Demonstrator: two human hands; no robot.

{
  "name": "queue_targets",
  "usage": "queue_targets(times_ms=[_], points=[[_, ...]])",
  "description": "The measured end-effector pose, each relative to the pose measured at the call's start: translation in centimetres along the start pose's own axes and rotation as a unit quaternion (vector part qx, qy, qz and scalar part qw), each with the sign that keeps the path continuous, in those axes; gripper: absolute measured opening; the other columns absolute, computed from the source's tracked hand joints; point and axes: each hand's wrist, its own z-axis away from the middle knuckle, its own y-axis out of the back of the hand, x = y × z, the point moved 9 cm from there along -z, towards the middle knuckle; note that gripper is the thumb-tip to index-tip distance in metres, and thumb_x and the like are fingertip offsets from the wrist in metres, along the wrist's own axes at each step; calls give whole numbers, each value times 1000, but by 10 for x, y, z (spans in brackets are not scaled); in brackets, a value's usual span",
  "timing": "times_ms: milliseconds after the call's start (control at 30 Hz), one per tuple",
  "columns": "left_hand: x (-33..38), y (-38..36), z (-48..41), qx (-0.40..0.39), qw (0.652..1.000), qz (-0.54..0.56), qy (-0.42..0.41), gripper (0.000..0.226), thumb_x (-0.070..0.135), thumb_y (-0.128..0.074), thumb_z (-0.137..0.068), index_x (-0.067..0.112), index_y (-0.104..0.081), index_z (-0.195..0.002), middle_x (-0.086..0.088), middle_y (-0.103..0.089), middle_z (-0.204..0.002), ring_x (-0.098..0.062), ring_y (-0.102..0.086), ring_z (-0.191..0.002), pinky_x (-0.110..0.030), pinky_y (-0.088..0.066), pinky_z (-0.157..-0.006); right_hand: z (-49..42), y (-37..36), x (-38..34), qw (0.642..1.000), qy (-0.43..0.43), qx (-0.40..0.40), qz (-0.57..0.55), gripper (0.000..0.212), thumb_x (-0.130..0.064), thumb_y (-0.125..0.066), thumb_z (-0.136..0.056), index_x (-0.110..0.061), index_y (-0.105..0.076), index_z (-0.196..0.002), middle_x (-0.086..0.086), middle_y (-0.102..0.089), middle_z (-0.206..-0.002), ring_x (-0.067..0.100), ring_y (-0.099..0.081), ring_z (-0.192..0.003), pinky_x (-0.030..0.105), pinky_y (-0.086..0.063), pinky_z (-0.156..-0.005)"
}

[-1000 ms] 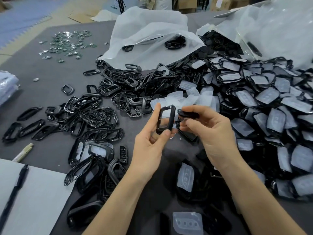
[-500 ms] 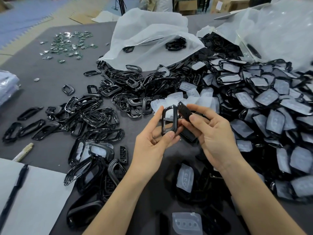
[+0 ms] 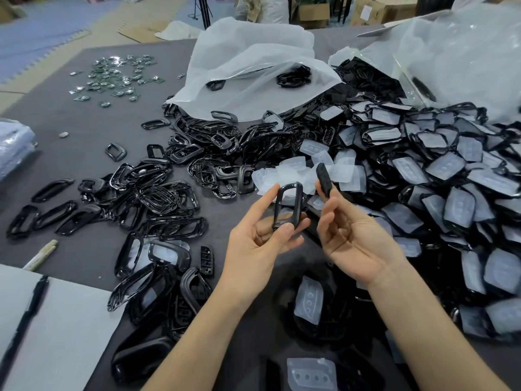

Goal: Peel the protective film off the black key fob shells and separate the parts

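Black plastic in both hands, above the grey tabletop (image 3: 84, 153). Pinches a hollow frame (image 3: 288, 206) upright between thumb and fingertips of the left hand (image 3: 260, 244). Holds a small dark insert (image 3: 323, 179) at the fingertips of the right hand (image 3: 358, 244), tilted, just beside the frame and not touching it. Hands near each other but apart. Behind them, loose clear films (image 3: 293, 165). At right, a big heap of shells (image 3: 439, 176) with film on top. At left, a spread of bare rings (image 3: 158, 198). Lower left, a pen (image 3: 26, 314) on white paper (image 3: 62, 334).
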Motion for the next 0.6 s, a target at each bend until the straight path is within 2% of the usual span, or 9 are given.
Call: queue_targets(times_ms=[133, 233, 600], points=[[-2, 2, -1, 4, 1000, -10, 4, 52, -5, -54, -91, 31, -49, -128, -3, -76, -95, -18, -71, -97, -21, -56, -73, 1, 2, -2, 1000, 16, 11, 24, 69, -13, -71, -60, -5, -59, -128, 0, -73, -77, 3, -64, -52, 15, -52, -46], [-2, 3, -1, 8, 1000, -10, 6, 52, -5, -54, -91, 31, -49, -127, -3, -76, -95, -18, -71, -97, -22, -56, -73, 2, 3, -2, 999, 20, 15, 31, 67, -13, -72, -59, -3, -61, -124, 2, -73, -77, 4, -65, -53, 16, -52, -46], [-2, 4, -3, 16, 1000, -8, 9, 51, -8, -53, -91, 31, -52, -124, -4, -76, -95, -17, -72, -94, -20, -56, -71, 3, 1, 1, 999, 6, 10, 42, 26, -11, -72, -61, 2, -74, -84, 7, -74, -79, 8, -68, -58, 19, -55, -49]])
